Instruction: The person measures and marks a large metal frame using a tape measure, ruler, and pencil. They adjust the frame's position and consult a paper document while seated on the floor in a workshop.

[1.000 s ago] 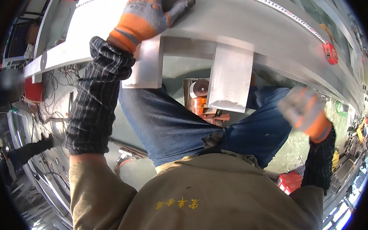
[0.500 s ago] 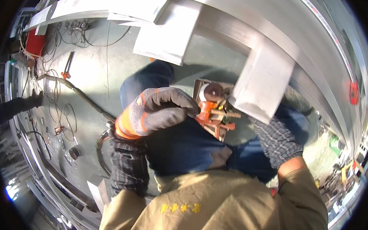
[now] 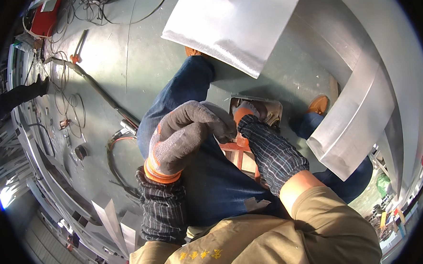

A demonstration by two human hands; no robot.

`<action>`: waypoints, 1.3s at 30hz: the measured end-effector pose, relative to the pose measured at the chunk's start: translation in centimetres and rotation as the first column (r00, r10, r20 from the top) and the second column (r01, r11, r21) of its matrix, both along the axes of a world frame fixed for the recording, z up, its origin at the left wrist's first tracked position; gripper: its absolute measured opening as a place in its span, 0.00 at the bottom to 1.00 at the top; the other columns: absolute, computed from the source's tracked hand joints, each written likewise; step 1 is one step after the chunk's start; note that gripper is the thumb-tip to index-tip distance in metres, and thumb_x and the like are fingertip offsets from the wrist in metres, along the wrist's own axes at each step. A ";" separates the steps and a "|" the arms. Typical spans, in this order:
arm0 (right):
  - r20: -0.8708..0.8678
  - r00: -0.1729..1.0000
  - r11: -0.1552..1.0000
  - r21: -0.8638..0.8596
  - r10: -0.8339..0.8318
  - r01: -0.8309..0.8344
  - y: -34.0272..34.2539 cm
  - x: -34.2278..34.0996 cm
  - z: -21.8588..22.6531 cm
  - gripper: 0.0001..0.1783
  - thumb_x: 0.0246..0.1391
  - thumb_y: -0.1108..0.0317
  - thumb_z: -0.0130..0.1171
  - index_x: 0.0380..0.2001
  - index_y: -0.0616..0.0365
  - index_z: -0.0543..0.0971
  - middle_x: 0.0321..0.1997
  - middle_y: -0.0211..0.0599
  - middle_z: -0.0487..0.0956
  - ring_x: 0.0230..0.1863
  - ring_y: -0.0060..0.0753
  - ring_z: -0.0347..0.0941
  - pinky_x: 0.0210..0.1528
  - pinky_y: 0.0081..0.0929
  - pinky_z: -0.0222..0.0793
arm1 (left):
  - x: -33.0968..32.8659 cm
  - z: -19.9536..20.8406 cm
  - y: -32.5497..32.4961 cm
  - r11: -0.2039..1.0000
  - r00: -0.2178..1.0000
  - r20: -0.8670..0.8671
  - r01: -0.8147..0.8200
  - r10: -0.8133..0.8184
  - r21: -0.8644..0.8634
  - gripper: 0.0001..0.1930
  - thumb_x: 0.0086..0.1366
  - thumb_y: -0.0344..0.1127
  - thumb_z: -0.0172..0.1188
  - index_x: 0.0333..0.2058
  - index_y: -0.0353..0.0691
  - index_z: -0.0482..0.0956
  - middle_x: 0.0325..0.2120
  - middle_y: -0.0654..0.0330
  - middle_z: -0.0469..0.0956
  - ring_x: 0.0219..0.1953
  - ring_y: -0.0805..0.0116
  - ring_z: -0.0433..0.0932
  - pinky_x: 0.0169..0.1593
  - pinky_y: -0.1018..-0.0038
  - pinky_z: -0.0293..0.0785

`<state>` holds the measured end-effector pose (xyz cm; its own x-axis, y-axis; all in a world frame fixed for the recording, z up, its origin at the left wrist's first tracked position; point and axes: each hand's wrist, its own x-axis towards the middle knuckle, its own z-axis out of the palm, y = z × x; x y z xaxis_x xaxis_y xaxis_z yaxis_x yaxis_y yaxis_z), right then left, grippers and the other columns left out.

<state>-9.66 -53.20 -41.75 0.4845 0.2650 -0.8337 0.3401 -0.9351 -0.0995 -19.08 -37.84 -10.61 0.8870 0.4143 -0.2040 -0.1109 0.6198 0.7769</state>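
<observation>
My left hand (image 3: 185,135), in a grey and orange work glove, is closed above my left thigh, fingers curled against the thumb. Whatever it may hold is hidden. Between my knees a shallow tool box (image 3: 278,110) sits on the floor. My right hand (image 3: 245,110), gloved too, is down in this box; its fingers are out of sight, so I cannot tell whether they grip anything. Under my right forearm shows an orange-red tool (image 3: 241,143), partly covered by my sleeve. Two bare metal pieces, a broad one (image 3: 230,30) ahead and another (image 3: 356,119) at the right, jut over the floor.
A large curved metal panel (image 3: 383,22) rises along the right side. On the left floor lie a thick dark hose (image 3: 98,111), loose cables (image 3: 78,108) and a small dark ring (image 3: 81,152). A red case (image 3: 46,17) stands far left. Someone's dark-clothed leg (image 3: 20,96) reaches in from the left edge.
My right hand has moved left from beneath the right metal piece into the tool box. My left hand stays curled above the thigh. The view has shifted, showing the metal pieces larger.
</observation>
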 end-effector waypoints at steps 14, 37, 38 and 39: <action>-0.173 0.959 0.900 0.341 -0.225 0.273 -1.3 1.1 6.0 0.23 0.57 0.49 0.63 0.42 0.60 0.87 0.40 0.53 0.87 0.45 0.52 0.85 0.49 0.41 0.78 | -0.8 -0.7 0.7 0.982 0.978 -0.109 -0.183 0.177 -0.045 0.16 0.77 0.39 0.53 0.49 0.29 0.78 0.46 0.48 0.82 0.44 0.64 0.82 0.52 0.68 0.78; 0.005 0.765 0.731 0.290 0.644 -0.617 -5.3 4.9 1.0 0.28 0.61 0.57 0.55 0.64 0.47 0.74 0.60 0.46 0.81 0.58 0.50 0.79 0.59 0.48 0.74 | 0.6 -2.6 -2.5 0.761 0.832 -0.547 0.297 0.090 0.577 0.14 0.74 0.26 0.52 0.55 0.35 0.78 0.38 0.62 0.83 0.38 0.76 0.81 0.44 0.77 0.78; 0.016 0.773 0.741 0.272 0.634 -0.613 -5.2 4.3 0.4 0.29 0.61 0.58 0.55 0.65 0.48 0.74 0.60 0.46 0.81 0.59 0.50 0.78 0.59 0.47 0.73 | 0.6 -2.8 -2.4 0.769 0.834 -0.547 0.299 0.078 0.565 0.14 0.74 0.25 0.52 0.55 0.34 0.78 0.39 0.61 0.83 0.40 0.75 0.81 0.45 0.77 0.78; 0.029 0.780 0.751 0.250 0.626 -0.611 -5.0 3.9 0.5 0.30 0.61 0.59 0.55 0.66 0.49 0.73 0.60 0.47 0.80 0.60 0.50 0.78 0.60 0.47 0.73 | 0.7 -2.8 -2.4 0.779 0.836 -0.544 0.297 0.067 0.552 0.14 0.73 0.24 0.52 0.55 0.33 0.78 0.41 0.60 0.83 0.42 0.75 0.82 0.47 0.76 0.78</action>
<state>-5.71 -58.24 -41.22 0.1031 0.6791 -0.7268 0.8235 -0.4681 -0.3205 -18.39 -40.22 -13.44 0.7708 0.5091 -0.3830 0.4494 -0.0084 0.8933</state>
